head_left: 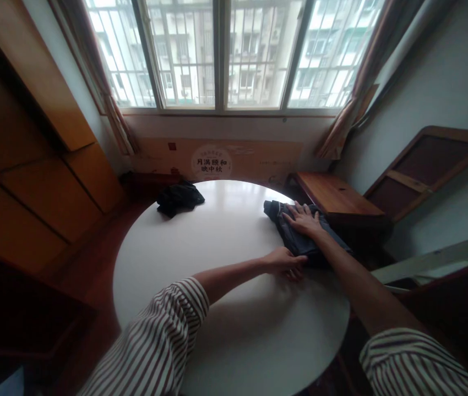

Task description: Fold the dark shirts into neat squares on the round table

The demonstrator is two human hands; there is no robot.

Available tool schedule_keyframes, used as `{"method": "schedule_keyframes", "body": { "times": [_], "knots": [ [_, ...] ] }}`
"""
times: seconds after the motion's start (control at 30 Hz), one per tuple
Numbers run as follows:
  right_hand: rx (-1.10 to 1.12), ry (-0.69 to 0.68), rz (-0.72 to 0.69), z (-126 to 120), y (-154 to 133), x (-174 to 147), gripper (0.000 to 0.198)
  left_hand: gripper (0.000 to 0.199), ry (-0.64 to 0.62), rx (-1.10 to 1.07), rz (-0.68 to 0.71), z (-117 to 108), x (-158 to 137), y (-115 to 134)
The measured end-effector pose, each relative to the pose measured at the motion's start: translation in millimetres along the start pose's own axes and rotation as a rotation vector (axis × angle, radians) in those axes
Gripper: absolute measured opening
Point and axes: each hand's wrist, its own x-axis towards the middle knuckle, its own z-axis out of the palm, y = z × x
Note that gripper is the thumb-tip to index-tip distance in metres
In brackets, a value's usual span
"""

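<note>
A dark folded garment [294, 235], grey-blue with a black part at its far left end, lies on the right side of a white round table [217, 236]. Pressed on its top is my right hand [305, 221], flat with the fingers spread. My left hand [284, 260] is low over the table at the garment's near edge. Its fingers point right and look apart, and a fingertip touches or nearly touches the cloth. Part of the garment is hidden under my right hand and forearm.
A crumpled black cloth [179, 198] lies at the table's far left. Beyond the table's right side stands a low wooden table [337, 193], with a brown framed panel [432, 168] leaning on the wall. Wooden cabinets [39, 187] line the left. A printed board [259, 159] stands under the window.
</note>
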Motion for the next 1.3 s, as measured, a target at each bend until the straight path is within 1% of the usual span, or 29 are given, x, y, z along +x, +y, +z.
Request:
{"method": "schedule_keyframes", "body": {
  "times": [0.03,0.07,0.1,0.17,0.2,0.23,0.27,0.3,0.37,0.4,0.43,0.47,0.5,0.57,0.67,0.73,0.8,0.87,0.9,0.93,0.97,1.0,1.03,1.07,1.1,1.13,1.17,1.23,1.3],
  "knots": [
    [-0.018,0.022,-0.012,-2,-1,-2,0.065,0.040,0.024,0.124,0.071,-13,-9,-5],
    [-0.031,0.069,-0.035,-5,-3,-6,0.065,0.035,0.089,0.268,0.148,-30,-20,-8],
    [-0.037,0.138,-0.068,-8,-7,-11,0.064,0.031,0.198,0.420,0.225,-50,-33,-9],
    [-0.025,0.304,-0.164,-14,-24,-27,0.058,0.020,0.526,0.680,0.335,-102,-61,-3],
    [-0.008,0.368,-0.224,-15,-35,-37,0.052,0.014,0.686,0.779,0.358,-131,-76,2],
    [0.015,0.401,-0.282,-15,-48,-48,0.045,0.010,0.884,0.839,0.377,-161,-91,9],
    [0.038,0.397,-0.335,-14,-62,-59,0.038,0.012,1.101,0.854,0.386,-191,-106,16],
    [0.054,0.362,-0.377,-11,-76,-69,0.032,0.017,1.221,0.843,0.380,-220,-121,21],
    [0.067,0.257,-0.422,-2,-100,-84,0.026,0.027,1.412,0.795,0.368,-270,-146,26],
    [0.067,0.212,-0.428,4,-109,-89,0.025,0.030,1.604,0.723,0.404,-290,-157,23],
    [0.067,0.180,-0.427,9,-115,-92,0.024,0.034,1.720,0.667,0.419,-307,-166,18],
    [0.068,0.160,-0.425,15,-118,-93,0.023,0.037,1.772,0.624,0.426,-320,-173,11],
    [0.073,0.150,-0.424,20,-120,-93,0.022,0.040,1.791,0.593,0.423,-330,-178,3],
    [0.087,0.137,-0.422,28,-117,-91,0.022,0.040,1.721,0.589,0.396,-342,-182,-13],
    [0.119,0.126,-0.423,36,-111,-90,0.022,0.033,1.606,0.661,0.382,-340,-176,-28],
    [0.147,0.123,-0.431,38,-111,-92,0.022,0.027,1.517,0.717,0.402,-326,-166,-32],
    [0.179,0.123,-0.445,40,-114,-95,0.023,0.024,1.390,0.769,0.437,-301,-154,-36],
    [0.254,0.179,-0.489,41,-118,-98,0.025,0.023,1.168,0.826,0.497,-268,-147,-41],
    [0.301,0.234,-0.518,42,-120,-99,0.028,0.024,1.017,0.841,0.535,-252,-146,-43],
    [0.347,0.300,-0.543,43,-121,-100,0.036,0.025,0.842,0.834,0.574,-237,-148,-44],
    [0.386,0.367,-0.556,43,-122,-101,0.049,0.026,0.659,0.807,0.599,-224,-151,-44],
    [0.411,0.421,-0.559,44,-121,-101,0.063,0.028,0.476,0.764,0.609,-214,-157,-42],
    [0.424,0.448,-0.554,46,-120,-100,0.073,0.029,0.327,0.704,0.604,-207,-164,-40],
    [0.438,0.449,-0.549,47,-119,-98,0.078,0.028,0.224,0.635,0.585,-203,-172,-37],
    [0.462,0.427,-0.549,49,-117,-96,0.077,0.028,0.166,0.557,0.564,-203,-179,-34],
    [0.502,0.385,-0.556,51,-115,-94,0.071,0.027,0.157,0.469,0.543,-204,-185,-32],
    [0.556,0.335,-0.569,52,-114,-92,0.064,0.028,0.209,0.366,0.533,-208,-190,-31],
    [0.693,0.239,-0.593,53,-112,-89,0.045,0.032,0.423,0.137,0.537,-218,-191,-32],
    [0.828,0.144,-0.612,51,-114,-91,0.029,0.037,0.683,-0.066,0.583,-229,-185,-36]
  ]
}}
